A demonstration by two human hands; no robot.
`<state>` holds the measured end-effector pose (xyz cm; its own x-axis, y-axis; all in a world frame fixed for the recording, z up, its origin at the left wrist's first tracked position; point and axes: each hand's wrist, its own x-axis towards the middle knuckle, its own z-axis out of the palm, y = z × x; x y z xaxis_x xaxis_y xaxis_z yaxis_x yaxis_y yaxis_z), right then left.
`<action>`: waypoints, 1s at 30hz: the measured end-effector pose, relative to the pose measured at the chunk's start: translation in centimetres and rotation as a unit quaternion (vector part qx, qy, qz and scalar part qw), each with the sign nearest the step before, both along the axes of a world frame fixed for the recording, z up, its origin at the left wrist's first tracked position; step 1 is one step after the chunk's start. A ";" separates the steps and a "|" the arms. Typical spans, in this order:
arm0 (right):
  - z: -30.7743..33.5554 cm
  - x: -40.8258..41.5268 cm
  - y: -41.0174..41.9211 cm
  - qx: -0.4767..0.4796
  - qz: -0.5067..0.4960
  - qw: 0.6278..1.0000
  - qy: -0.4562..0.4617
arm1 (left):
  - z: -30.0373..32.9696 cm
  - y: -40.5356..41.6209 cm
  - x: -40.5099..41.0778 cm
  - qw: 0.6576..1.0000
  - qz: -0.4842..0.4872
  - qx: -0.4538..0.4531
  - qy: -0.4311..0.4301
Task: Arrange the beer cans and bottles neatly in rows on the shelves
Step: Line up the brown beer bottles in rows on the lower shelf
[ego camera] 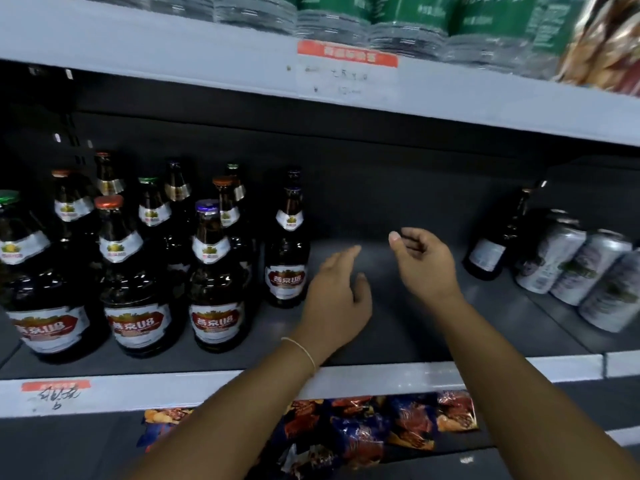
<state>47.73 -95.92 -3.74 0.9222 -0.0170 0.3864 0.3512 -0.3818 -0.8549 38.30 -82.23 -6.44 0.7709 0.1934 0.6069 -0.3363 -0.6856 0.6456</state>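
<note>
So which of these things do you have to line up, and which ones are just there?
To line up:
- brown beer bottles on the left
- dark bottle on the right
- silver cans beside it
Both hands, left hand and right hand, hold nothing.

Just there:
- snack packets on the shelf below
- green-labelled water bottles above
- price tag

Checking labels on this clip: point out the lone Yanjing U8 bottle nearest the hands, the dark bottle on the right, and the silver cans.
Yanjing U8 bottle (286,280): head view, front label.
Dark bottle (489,253): head view, body label.
Silver cans (550,261): head view, nearest can's side.
</note>
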 end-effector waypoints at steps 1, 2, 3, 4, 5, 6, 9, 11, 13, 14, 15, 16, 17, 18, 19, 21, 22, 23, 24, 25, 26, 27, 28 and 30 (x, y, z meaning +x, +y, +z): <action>0.1 0.5 -1.2 -0.001 -0.006 1.000 -0.005 | 0.6 -0.9 0.8 1.000 -0.005 -0.001 -0.001; 0.2 1.0 -2.4 -0.001 -0.014 1.000 -0.011 | 1.2 -1.8 1.7 1.000 -0.014 -0.001 0.001; 0.4 1.5 -3.7 0.001 -0.021 1.000 -0.016 | 1.7 -2.7 2.6 1.000 -0.025 0.000 0.002; 0.5 2.1 -4.9 0.002 -0.028 0.999 -0.017 | 2.1 -3.7 3.5 0.999 -0.033 0.003 -0.001; 0.7 2.7 -6.2 0.003 -0.036 0.999 -0.017 | 2.4 -4.7 4.4 0.999 -0.038 0.007 -0.004; 0.9 3.4 -7.4 0.002 -0.046 0.999 -0.016 | 2.6 -5.6 5.2 0.999 -0.041 0.009 -0.003; 1.4 5.6 -11.0 -0.005 -0.083 0.996 -0.025 | 3.0 -8.5 7.8 0.998 -0.059 0.010 0.015; 1.8 7.0 -13.1 -0.032 -0.104 0.993 -0.039 | 3.4 -10.2 9.4 0.996 -0.075 0.013 0.050; 2.1 8.4 -14.9 -0.053 -0.117 0.991 -0.041 | 3.7 -11.8 10.9 0.993 -0.083 0.016 0.088; 2.2 9.1 -15.8 -0.064 -0.123 0.990 -0.038 | 3.8 -12.6 11.6 0.991 -0.085 0.016 0.102; 2.2 10.0 -16.7 -0.076 -0.130 0.988 -0.040 | 4.0 -13.3 12.2 0.989 -0.089 0.016 0.114; 2.3 10.8 -17.4 -0.088 -0.132 0.987 -0.040 | 4.1 -14.1 12.7 0.988 -0.094 0.016 0.125; 2.2 11.8 -18.1 -0.093 -0.130 0.986 -0.038 | 4.2 -14.8 13.2 0.986 -0.100 0.017 0.134; 2.3 12.6 -18.7 -0.098 -0.127 0.986 -0.035 | 4.2 -15.5 13.6 0.984 -0.105 0.019 0.143; 2.2 13.5 -19.2 -0.104 -0.124 0.986 -0.033 | 4.1 -16.0 14.0 0.982 -0.110 0.021 0.152; 2.3 14.9 -20.0 -0.120 -0.120 0.985 -0.031 | 4.1 -17.0 14.8 0.979 -0.115 0.029 0.165; 2.4 15.6 -20.2 -0.128 -0.119 0.984 -0.027 | 4.1 -17.5 15.1 0.978 -0.117 0.032 0.172; 2.3 16.3 -20.5 -0.130 -0.113 0.985 -0.025 | 4.2 -17.9 15.4 0.976 -0.119 0.032 0.177; 2.3 16.9 -20.7 -0.130 -0.108 0.986 -0.016 | 4.3 -18.3 15.7 0.976 -0.122 0.030 0.180; 2.1 17.6 -20.9 -0.128 -0.103 0.986 -0.008 | 4.4 -18.6 15.9 0.975 -0.124 0.030 0.180; 2.0 18.3 -21.0 -0.132 -0.099 0.986 0.001 | 4.6 -18.9 16.1 0.975 -0.125 0.033 0.179; 1.8 18.9 -21.1 -0.139 -0.094 0.986 0.006 | 4.7 -19.1 16.4 0.976 -0.125 0.037 0.177; 1.7 19.5 -21.1 -0.151 -0.092 0.984 0.007 | 4.8 -19.3 16.7 0.976 -0.124 0.040 0.176; 1.4 20.4 -21.0 -0.162 -0.091 0.982 0.007 | 4.9 -19.5 17.3 0.976 -0.119 0.040 0.177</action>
<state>68.09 -116.89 -2.34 0.9204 -0.0606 0.3864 0.2407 -0.6908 -0.6818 55.63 -101.69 -1.54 0.9522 -0.0539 0.3006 -0.2582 -0.6677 0.6982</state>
